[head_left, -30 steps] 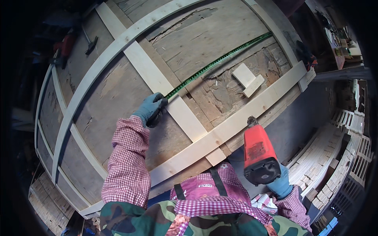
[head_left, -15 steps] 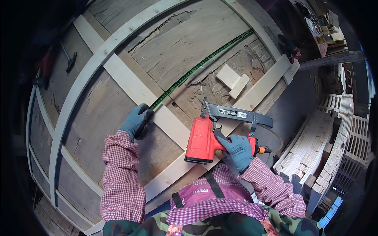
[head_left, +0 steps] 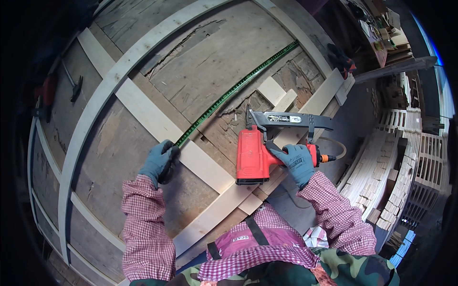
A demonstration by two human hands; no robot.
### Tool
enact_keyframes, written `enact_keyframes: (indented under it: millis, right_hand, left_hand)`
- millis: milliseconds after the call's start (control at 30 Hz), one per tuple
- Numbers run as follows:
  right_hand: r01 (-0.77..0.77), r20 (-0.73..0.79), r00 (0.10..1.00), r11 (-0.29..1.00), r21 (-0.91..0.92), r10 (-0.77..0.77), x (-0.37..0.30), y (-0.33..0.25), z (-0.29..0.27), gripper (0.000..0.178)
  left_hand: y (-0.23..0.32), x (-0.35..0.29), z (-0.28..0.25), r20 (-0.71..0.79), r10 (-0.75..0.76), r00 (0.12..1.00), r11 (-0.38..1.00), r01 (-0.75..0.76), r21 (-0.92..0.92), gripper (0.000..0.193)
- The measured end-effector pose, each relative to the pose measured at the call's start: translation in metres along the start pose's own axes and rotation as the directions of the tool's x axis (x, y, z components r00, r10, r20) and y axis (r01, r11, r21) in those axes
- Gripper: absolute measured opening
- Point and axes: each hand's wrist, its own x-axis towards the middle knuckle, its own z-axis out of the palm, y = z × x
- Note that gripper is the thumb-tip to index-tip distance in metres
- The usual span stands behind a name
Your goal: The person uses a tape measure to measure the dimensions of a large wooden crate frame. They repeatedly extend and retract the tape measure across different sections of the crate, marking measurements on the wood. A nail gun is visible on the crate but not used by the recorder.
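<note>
Closest to you, below the nail gun: your purple checked apron (head_left: 262,234) with dark straps. Your right hand (head_left: 296,164), in a blue glove, is wrapped round the handle of the red nail gun (head_left: 252,155). Gun's body sits over the near pale slat (head_left: 205,220); whether it rests on the wood, you can't tell from here. Hose (head_left: 339,148) loops off the gun's right end.

Left of the gun, your left hand (head_left: 156,162), also gloved, is closed on the dark case of the tape measure (head_left: 168,168). Green blade (head_left: 224,98) is out, slanting up and away beyond the gun, across the cross slat (head_left: 160,119), its far end close to the far slat (head_left: 298,31); hooked or not, can't tell.

Just beyond the gun: two pale wood blocks (head_left: 272,90), touching or nearly so, on the worn worktop (head_left: 200,55). Right of the gun, well apart: stacked timber (head_left: 374,174). Far left of the gun, past the long curved-looking slat (head_left: 76,148): a hammer (head_left: 75,89) and a red tool (head_left: 46,90). Far right, beyond the gun: a dark tool with orange-red parts (head_left: 344,62).
</note>
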Motion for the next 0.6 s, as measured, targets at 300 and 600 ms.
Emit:
enact_keyframes:
  millis: [300,600]
  right_hand:
    - [0.057,-0.086,0.996,0.973,0.223,-0.038,0.039,0.008,-0.057,0.057]
    - [0.102,-0.366,0.912,0.965,-0.24,-0.187,0.233,0.001,-0.011,0.048]
  left_hand:
    - [0.009,-0.006,0.0,0.0,-0.04,0.999,0.998,0.04,0.055,0.019]
    - [0.036,-0.008,0.0,0.025,-0.216,0.976,0.971,0.212,0.11,0.019]
